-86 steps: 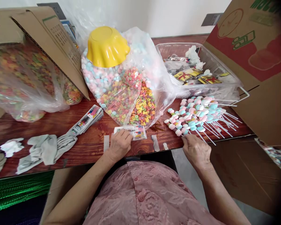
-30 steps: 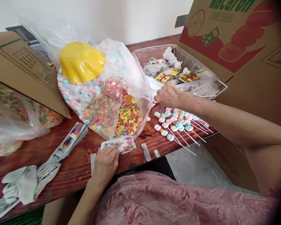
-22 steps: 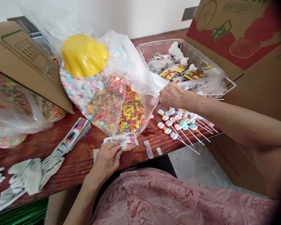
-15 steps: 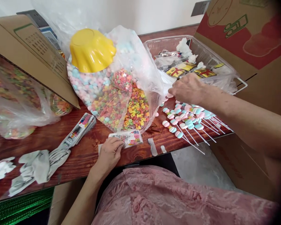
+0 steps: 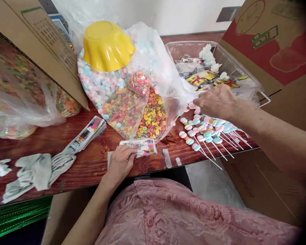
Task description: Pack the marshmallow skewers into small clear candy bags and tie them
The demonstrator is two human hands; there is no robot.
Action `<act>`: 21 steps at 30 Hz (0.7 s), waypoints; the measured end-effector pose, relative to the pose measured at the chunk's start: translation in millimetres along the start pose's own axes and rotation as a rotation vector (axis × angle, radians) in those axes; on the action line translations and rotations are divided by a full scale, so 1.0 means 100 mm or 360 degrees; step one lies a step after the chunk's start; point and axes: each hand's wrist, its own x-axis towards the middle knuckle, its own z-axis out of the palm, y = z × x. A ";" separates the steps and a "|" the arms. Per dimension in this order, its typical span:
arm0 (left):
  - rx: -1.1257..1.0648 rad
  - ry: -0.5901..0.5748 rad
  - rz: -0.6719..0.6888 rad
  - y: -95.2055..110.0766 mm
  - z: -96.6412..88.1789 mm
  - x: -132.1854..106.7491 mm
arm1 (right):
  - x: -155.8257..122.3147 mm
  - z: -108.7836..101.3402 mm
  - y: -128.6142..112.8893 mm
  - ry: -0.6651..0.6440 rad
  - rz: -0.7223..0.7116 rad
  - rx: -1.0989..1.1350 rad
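The person's left hand (image 5: 121,163) rests at the near edge of the wood-grained table (image 5: 91,166), fingers bent over the left end of a stack of printed plastic wrappers (image 5: 144,147); whether it pinches them or merely presses down cannot be told. The wrappers lie flat, just in front of the bagged sweets. The right hand (image 5: 215,102) is out over the far side of a pile of marshmallow skewers (image 5: 206,131), back uppermost and fingers curled inward (their undersides are hidden, so whether anything is gripped cannot be told). Pink marshmallows (image 5: 192,106) show right beside its fingertips. The skewers lie with their pastel heads to the left and white sticks (image 5: 226,149) pointing right, several jutting past the table edge.

Behind the right hand stands a clear plastic tray (image 5: 234,68) holding small yellow packets (image 5: 196,80) and crumpled white tissue (image 5: 206,54). In the middle, a yellow fluted bowl (image 5: 108,47) sits upside down on a large bag of marshmallows (image 5: 91,81), with ring-shaped candies (image 5: 154,117) bagged in front. Toward the left lie another wrapper stack (image 5: 88,134) and a rumpled gray cloth (image 5: 38,170), its end touching those wrappers.
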 end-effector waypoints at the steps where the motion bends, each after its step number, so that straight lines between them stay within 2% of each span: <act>1: -0.0002 -0.0004 -0.0015 0.01 0.00 0.01 | 0.02 0.00 -0.01 -0.0041 0.0003 0.0003; 3: -0.0013 -0.0010 -0.0040 0.02 -0.01 0.02 | 0.07 0.02 -0.03 -0.0121 0.0011 -0.0019; 10: -0.0063 -0.0012 -0.0112 0.05 -0.03 0.03 | 0.17 0.09 0.06 -0.0135 -0.0105 -0.0263; 14: -0.0055 0.0000 -0.0129 0.06 -0.02 0.05 | 0.17 0.04 0.08 -0.0122 -0.0162 -0.0244; 18: -0.0032 -0.0029 -0.0112 0.02 -0.02 0.03 | 0.15 0.01 0.10 0.0079 0.0096 0.0094; 21: -0.0027 -0.0152 -0.0055 0.07 -0.11 0.03 | 0.05 -0.02 0.20 0.0460 0.0595 0.0471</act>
